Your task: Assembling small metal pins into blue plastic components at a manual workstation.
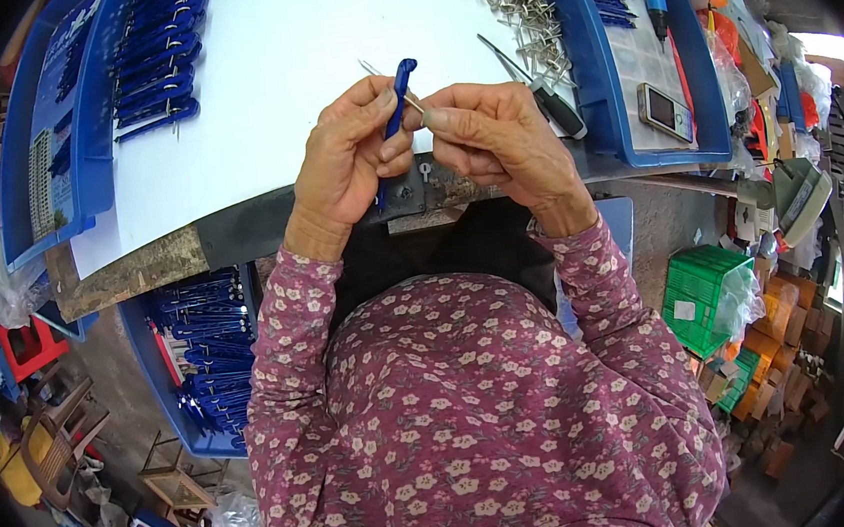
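Observation:
My left hand (350,154) is closed on a slim blue plastic handle (397,115), held upright with a hooked top end, above the table's near edge. A thin metal tip (368,66) sticks out beyond the left fingers. My right hand (503,136) is closed close beside it, thumb and forefinger pinching a small metal pin (415,104) against the blue handle. The fingers hide whether the pin sits inside the handle. To the right of my right hand lies a screwdriver (557,109) with a black grip, next to a pair of tweezers (504,57).
Many similar metal pins (520,4) lie heaped at the table's far right. Blue handled pieces (158,56) are stacked at the far left. Blue trays (94,182) flank the white table surface (272,36); another tray (180,425) of blue pieces sits below. A small device (665,112) lies in the right tray.

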The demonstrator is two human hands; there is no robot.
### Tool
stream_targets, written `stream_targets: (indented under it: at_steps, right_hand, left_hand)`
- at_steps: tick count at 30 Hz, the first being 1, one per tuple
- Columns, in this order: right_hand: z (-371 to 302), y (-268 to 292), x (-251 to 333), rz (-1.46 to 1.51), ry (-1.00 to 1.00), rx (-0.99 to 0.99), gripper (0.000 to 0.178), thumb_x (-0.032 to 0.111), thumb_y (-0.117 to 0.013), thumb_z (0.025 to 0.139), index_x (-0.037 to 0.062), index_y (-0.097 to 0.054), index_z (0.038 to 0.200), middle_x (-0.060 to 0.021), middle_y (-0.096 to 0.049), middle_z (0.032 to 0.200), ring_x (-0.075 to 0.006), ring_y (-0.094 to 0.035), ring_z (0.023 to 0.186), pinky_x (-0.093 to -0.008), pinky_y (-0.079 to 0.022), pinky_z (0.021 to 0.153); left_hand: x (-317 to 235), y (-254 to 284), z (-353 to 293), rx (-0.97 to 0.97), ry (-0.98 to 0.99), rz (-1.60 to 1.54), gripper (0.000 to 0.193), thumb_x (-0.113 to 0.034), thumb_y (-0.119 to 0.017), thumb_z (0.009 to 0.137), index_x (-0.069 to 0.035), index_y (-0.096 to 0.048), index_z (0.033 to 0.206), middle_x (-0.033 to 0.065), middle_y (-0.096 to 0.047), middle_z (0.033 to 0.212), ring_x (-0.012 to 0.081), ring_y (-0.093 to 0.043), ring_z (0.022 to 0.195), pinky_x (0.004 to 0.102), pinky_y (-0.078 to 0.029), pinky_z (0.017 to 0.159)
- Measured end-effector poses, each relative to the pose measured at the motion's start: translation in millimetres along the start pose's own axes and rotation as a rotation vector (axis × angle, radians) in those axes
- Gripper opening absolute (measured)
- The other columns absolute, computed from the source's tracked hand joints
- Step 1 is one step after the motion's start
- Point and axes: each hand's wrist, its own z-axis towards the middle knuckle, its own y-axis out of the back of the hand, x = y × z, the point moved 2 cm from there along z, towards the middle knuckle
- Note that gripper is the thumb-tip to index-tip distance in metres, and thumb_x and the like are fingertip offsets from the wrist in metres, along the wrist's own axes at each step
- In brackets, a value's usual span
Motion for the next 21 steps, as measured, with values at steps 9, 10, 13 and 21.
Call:
stream_targets:
  at_steps: [9, 10, 13, 21]
  right_hand:
    - [0.0, 3.4, -3.8, 0.018, -0.020, -0.002, 0.023, 0.019, -0.055, 0.085, -0.0041, -0.058, 0.088, -0.0020, -0.051, 0.056, -0.0004, -0.033, 0.038, -0.0145, -0.020, 0.033]
    - [0.0, 4.2, -4.3, 0.019, -0.024, -0.003, 0.023, 0.019, -0.055, 0.085, -0.0039, -0.058, 0.089, -0.0020, -0.051, 0.056, -0.0003, -0.033, 0.038, -0.0145, -0.020, 0.033]
    - [0.6, 6.5, -6.3, 0.029, -0.024, 0.004, 0.024, 0.019, -0.055, 0.085, -0.0037, -0.059, 0.089, -0.0021, -0.051, 0.056, -0.0002, -0.033, 0.038, -0.0143, -0.020, 0.034]
    - [-1.0, 7.4, -9.7, -0.032, -0.009, -0.006, 0.024, 0.020, -0.049, 0.089, -0.0015, -0.059, 0.095, 0.0022, -0.045, 0.054, 0.0016, -0.026, 0.037, -0.0139, -0.016, 0.033]
  left_hand:
    - [-0.7, -1.5, -1.9, -0.041, -0.010, 0.077, 0.014, -0.014, -0.048, 0.088, -0.001, -0.049, 0.094, 0.0076, -0.055, 0.075, 0.0071, -0.041, 0.051, 0.0171, -0.032, 0.043]
    - [-0.6, -1.5, -1.8, -0.042, -0.009, 0.075, 0.014, -0.014, -0.048, 0.088, -0.001, -0.049, 0.094, 0.0076, -0.055, 0.075, 0.0071, -0.041, 0.051, 0.0171, -0.032, 0.043]
    - [0.0, -1.0, -1.7, -0.061, -0.016, 0.132, 0.014, -0.014, -0.048, 0.088, -0.001, -0.050, 0.093, 0.0072, -0.056, 0.075, 0.0064, -0.041, 0.051, 0.0169, -0.032, 0.042]
    - [1.5, -0.8, -1.9, -0.065, -0.017, 0.185, 0.014, -0.015, -0.049, 0.087, -0.001, -0.050, 0.091, 0.0061, -0.056, 0.074, 0.0049, -0.042, 0.051, 0.0157, -0.032, 0.042]
